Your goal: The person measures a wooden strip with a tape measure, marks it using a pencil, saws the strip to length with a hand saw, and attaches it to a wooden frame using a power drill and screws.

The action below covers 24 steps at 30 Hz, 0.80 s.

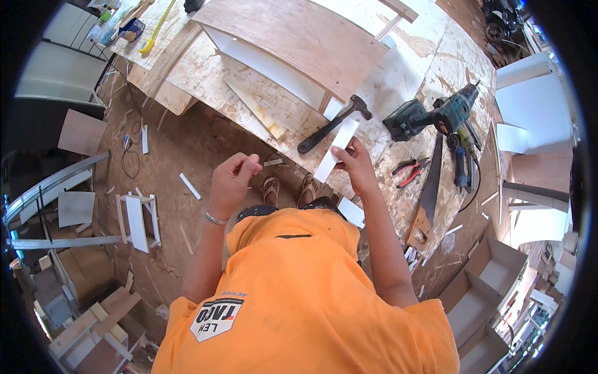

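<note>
My right hand (352, 163) grips a narrow white strip (344, 134) at the front edge of the worn wooden workbench (398, 215). My left hand (233, 179) is closed in a pinch left of the strip; anything in it is too small to make out. A black hammer (325, 128) lies just beyond the strip. To the right lie a cordless drill (450, 114), red-handled pliers (408, 173), a handsaw (428, 201) and another power tool (462, 163). A pale wood strip (252, 107) lies left of the hammer.
A plywood-topped piece (299, 40) sits on the bench, with a yellow tape measure (149, 43) at back left. Offcuts (190, 186) litter the floor. A small white frame (137, 221) and metal rails (56, 181) are at left, open boxes (479, 280) at lower right.
</note>
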{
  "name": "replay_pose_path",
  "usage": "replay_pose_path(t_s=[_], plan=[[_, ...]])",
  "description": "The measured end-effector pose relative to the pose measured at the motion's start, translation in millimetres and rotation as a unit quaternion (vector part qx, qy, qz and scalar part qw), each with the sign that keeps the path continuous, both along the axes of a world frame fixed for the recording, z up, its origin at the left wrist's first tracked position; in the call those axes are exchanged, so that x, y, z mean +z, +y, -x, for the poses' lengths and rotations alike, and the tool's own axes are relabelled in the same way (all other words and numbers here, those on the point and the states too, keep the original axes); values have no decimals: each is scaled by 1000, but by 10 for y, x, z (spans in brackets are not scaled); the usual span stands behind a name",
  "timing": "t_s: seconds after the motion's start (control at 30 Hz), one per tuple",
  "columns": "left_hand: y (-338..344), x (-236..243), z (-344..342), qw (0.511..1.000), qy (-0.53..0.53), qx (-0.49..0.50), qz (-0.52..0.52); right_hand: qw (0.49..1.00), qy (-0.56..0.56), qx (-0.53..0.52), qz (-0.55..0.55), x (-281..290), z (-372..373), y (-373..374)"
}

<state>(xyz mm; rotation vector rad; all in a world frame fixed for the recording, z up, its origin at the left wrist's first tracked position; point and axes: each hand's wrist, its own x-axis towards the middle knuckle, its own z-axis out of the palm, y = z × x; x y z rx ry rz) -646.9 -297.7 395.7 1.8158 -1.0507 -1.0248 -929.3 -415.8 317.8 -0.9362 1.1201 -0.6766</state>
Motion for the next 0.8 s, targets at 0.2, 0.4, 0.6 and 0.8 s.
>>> replay_pose_path(t_s=[0.2,0.4,0.6,0.8], plan=[[-272,236,457,989,105,-28,102,990,-31,137,15,314,-256,143],[-451,363,479,980,112,-147,73,971,-85,222,-18,550,-347,359],[-320,136,663,972,224,-12,67,972,-107,205,-36,572,-354,472],[-275,158,466,994,-40,-99,30,998,15,30,50,284,-143,396]])
